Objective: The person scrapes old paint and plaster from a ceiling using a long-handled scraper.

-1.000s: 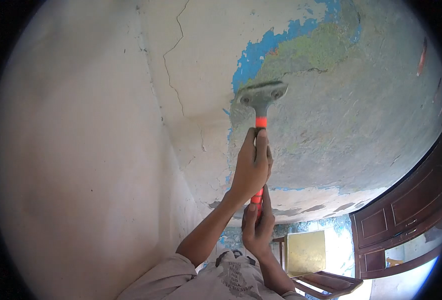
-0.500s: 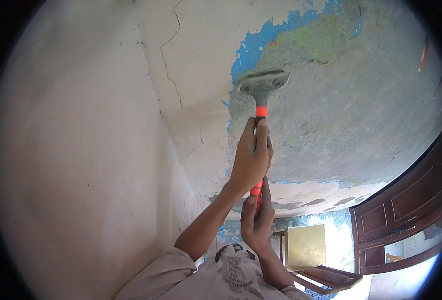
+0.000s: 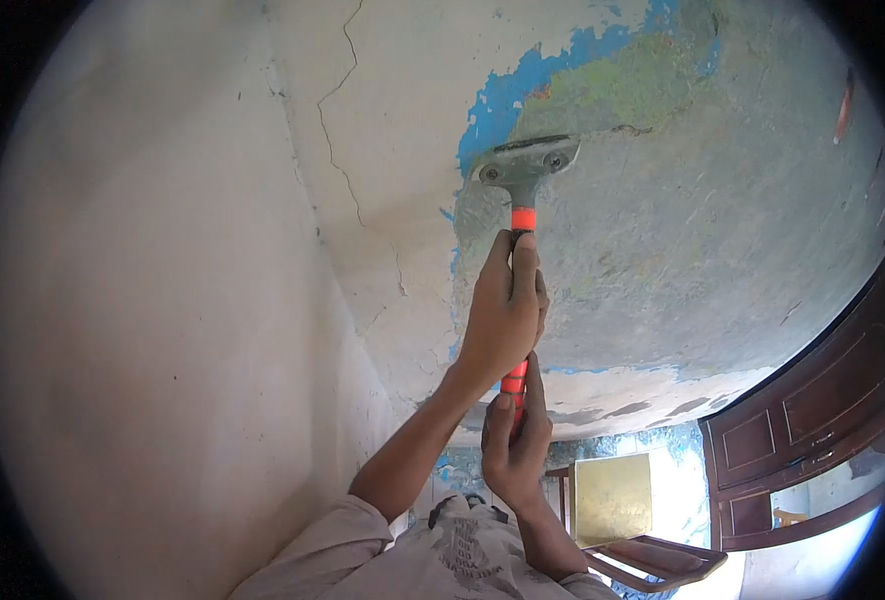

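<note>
A long-handled scraper (image 3: 525, 180) with a wide grey metal head and an orange-red and black handle points up the wall. Its blade edge lies at the wall, on the bare grey-green area just below the blue paint remnants (image 3: 502, 105). My left hand (image 3: 507, 305) is wrapped round the upper handle, below the head. Lower down, my right hand (image 3: 518, 450) grips the handle's end, its thumb and fingers around it. The wall (image 3: 642, 240) shows grey plaster with green patches, bordered by cream paint (image 3: 392, 130) on the left.
A thin crack (image 3: 332, 140) runs down the cream paint. A plain side wall (image 3: 162, 300) stands close on the left. At lower right are a wooden chair (image 3: 612, 500) with a yellowish seat and a dark brown wooden cabinet (image 3: 812, 420).
The scraper's head has shifted very slightly upward along the wall, towards the blue paint. Both hands keep the same hold on the handle.
</note>
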Tool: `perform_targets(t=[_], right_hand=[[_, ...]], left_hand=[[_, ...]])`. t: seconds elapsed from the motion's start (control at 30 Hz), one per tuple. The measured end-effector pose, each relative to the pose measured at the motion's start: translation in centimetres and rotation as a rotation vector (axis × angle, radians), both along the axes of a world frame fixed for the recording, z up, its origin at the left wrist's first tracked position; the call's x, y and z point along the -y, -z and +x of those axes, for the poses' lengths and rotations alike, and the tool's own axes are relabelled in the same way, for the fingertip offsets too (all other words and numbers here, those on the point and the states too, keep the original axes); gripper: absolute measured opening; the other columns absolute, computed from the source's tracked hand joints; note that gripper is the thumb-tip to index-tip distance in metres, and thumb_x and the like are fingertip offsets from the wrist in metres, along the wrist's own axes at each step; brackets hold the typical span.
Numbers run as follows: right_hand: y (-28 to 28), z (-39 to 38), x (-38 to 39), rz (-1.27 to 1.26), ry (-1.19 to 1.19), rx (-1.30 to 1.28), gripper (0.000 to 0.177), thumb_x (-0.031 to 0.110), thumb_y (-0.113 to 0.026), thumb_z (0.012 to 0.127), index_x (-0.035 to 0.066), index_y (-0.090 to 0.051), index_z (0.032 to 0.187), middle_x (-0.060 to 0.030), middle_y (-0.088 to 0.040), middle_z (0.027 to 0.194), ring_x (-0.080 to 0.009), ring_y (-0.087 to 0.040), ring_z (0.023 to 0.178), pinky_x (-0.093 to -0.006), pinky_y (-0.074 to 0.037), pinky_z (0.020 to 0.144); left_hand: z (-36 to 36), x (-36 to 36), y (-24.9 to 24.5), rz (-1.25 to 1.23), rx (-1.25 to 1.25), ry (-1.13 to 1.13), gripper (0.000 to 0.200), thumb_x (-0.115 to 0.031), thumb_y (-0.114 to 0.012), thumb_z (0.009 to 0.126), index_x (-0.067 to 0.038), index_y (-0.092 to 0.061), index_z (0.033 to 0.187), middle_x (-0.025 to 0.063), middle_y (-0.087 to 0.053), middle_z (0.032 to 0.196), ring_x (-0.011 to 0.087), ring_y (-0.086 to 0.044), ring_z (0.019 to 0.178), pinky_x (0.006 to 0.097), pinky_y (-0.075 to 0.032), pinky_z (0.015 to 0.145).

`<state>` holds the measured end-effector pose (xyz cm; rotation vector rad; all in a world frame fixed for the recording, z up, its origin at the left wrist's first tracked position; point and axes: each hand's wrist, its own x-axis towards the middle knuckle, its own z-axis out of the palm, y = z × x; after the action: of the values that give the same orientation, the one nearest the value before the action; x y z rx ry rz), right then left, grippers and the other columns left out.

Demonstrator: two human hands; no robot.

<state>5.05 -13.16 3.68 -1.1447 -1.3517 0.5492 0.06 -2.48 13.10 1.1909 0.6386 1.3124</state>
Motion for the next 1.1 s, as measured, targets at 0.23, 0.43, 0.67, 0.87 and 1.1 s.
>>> perform_targets(t=[0.23, 0.43, 0.67, 0.87, 1.1], right_hand=[[1.3, 0.2, -0.3, 0.014, -0.037, -0.023, 0.055, 0.014, -0.046, 0.105, -0.014, -0.03, 0.149, -0.0167, -0.065, 0.076, -0.0161, -0.063, 0.06, -0.0309, -0.048, 0.054], [0.8, 0.0, 0.1, -0.05, -0.04, -0.014, 0.054, 0.012, -0.045, 0.104, -0.015, -0.03, 0.149, -0.0178, -0.065, 0.078, -0.0175, -0.064, 0.061, -0.0319, -0.048, 0.055], [0.1, 0.4, 0.0, -0.037, -0.022, 0.026, 0.054, 0.011, -0.046, 0.103, -0.014, -0.031, 0.149, -0.0179, -0.066, 0.077, -0.0178, -0.064, 0.059, -0.0324, -0.049, 0.054], [1.5, 0.5, -0.2, -0.003, -0.024, 0.044, 0.054, 0.011, -0.046, 0.103, -0.014, -0.032, 0.149, -0.0227, -0.067, 0.083, -0.0184, -0.064, 0.061, -0.0328, -0.049, 0.054], [1.7, 0.0, 0.1, 0.001, -0.004, 0.04, 0.054, 0.013, -0.046, 0.103, -0.014, -0.033, 0.148, -0.023, -0.067, 0.082, -0.0187, -0.065, 0.06, -0.0329, -0.049, 0.054]], left_hand=[[0.1, 0.1, 1.1, 0.044, -0.025, -0.055, 0.033, -0.041, -0.039, 0.11, -0.012, -0.041, 0.094, -0.0052, -0.033, 0.062, 0.0037, -0.029, 0.04, 0.0232, -0.022, 0.033], [-0.1, 0.0, 1.0, 0.03, -0.02, -0.048, 0.032, -0.04, -0.039, 0.11, -0.012, -0.041, 0.094, -0.0055, -0.034, 0.062, 0.0033, -0.03, 0.041, 0.0231, -0.023, 0.034], [0.2, 0.0, 0.2, 0.005, 0.011, -0.025, 0.031, -0.039, -0.039, 0.11, -0.012, -0.041, 0.094, -0.0055, -0.033, 0.062, 0.003, -0.029, 0.042, 0.0229, -0.022, 0.034], [0.0, 0.0, 1.6, -0.005, 0.0, -0.039, 0.031, -0.039, -0.038, 0.11, -0.012, -0.041, 0.095, -0.0053, -0.033, 0.062, 0.0031, -0.029, 0.042, 0.0231, -0.022, 0.034], [-0.2, 0.2, 2.1, 0.004, -0.024, -0.052, 0.032, -0.04, -0.039, 0.11, -0.012, -0.042, 0.095, -0.0051, -0.034, 0.063, 0.0035, -0.029, 0.041, 0.0236, -0.023, 0.034]])
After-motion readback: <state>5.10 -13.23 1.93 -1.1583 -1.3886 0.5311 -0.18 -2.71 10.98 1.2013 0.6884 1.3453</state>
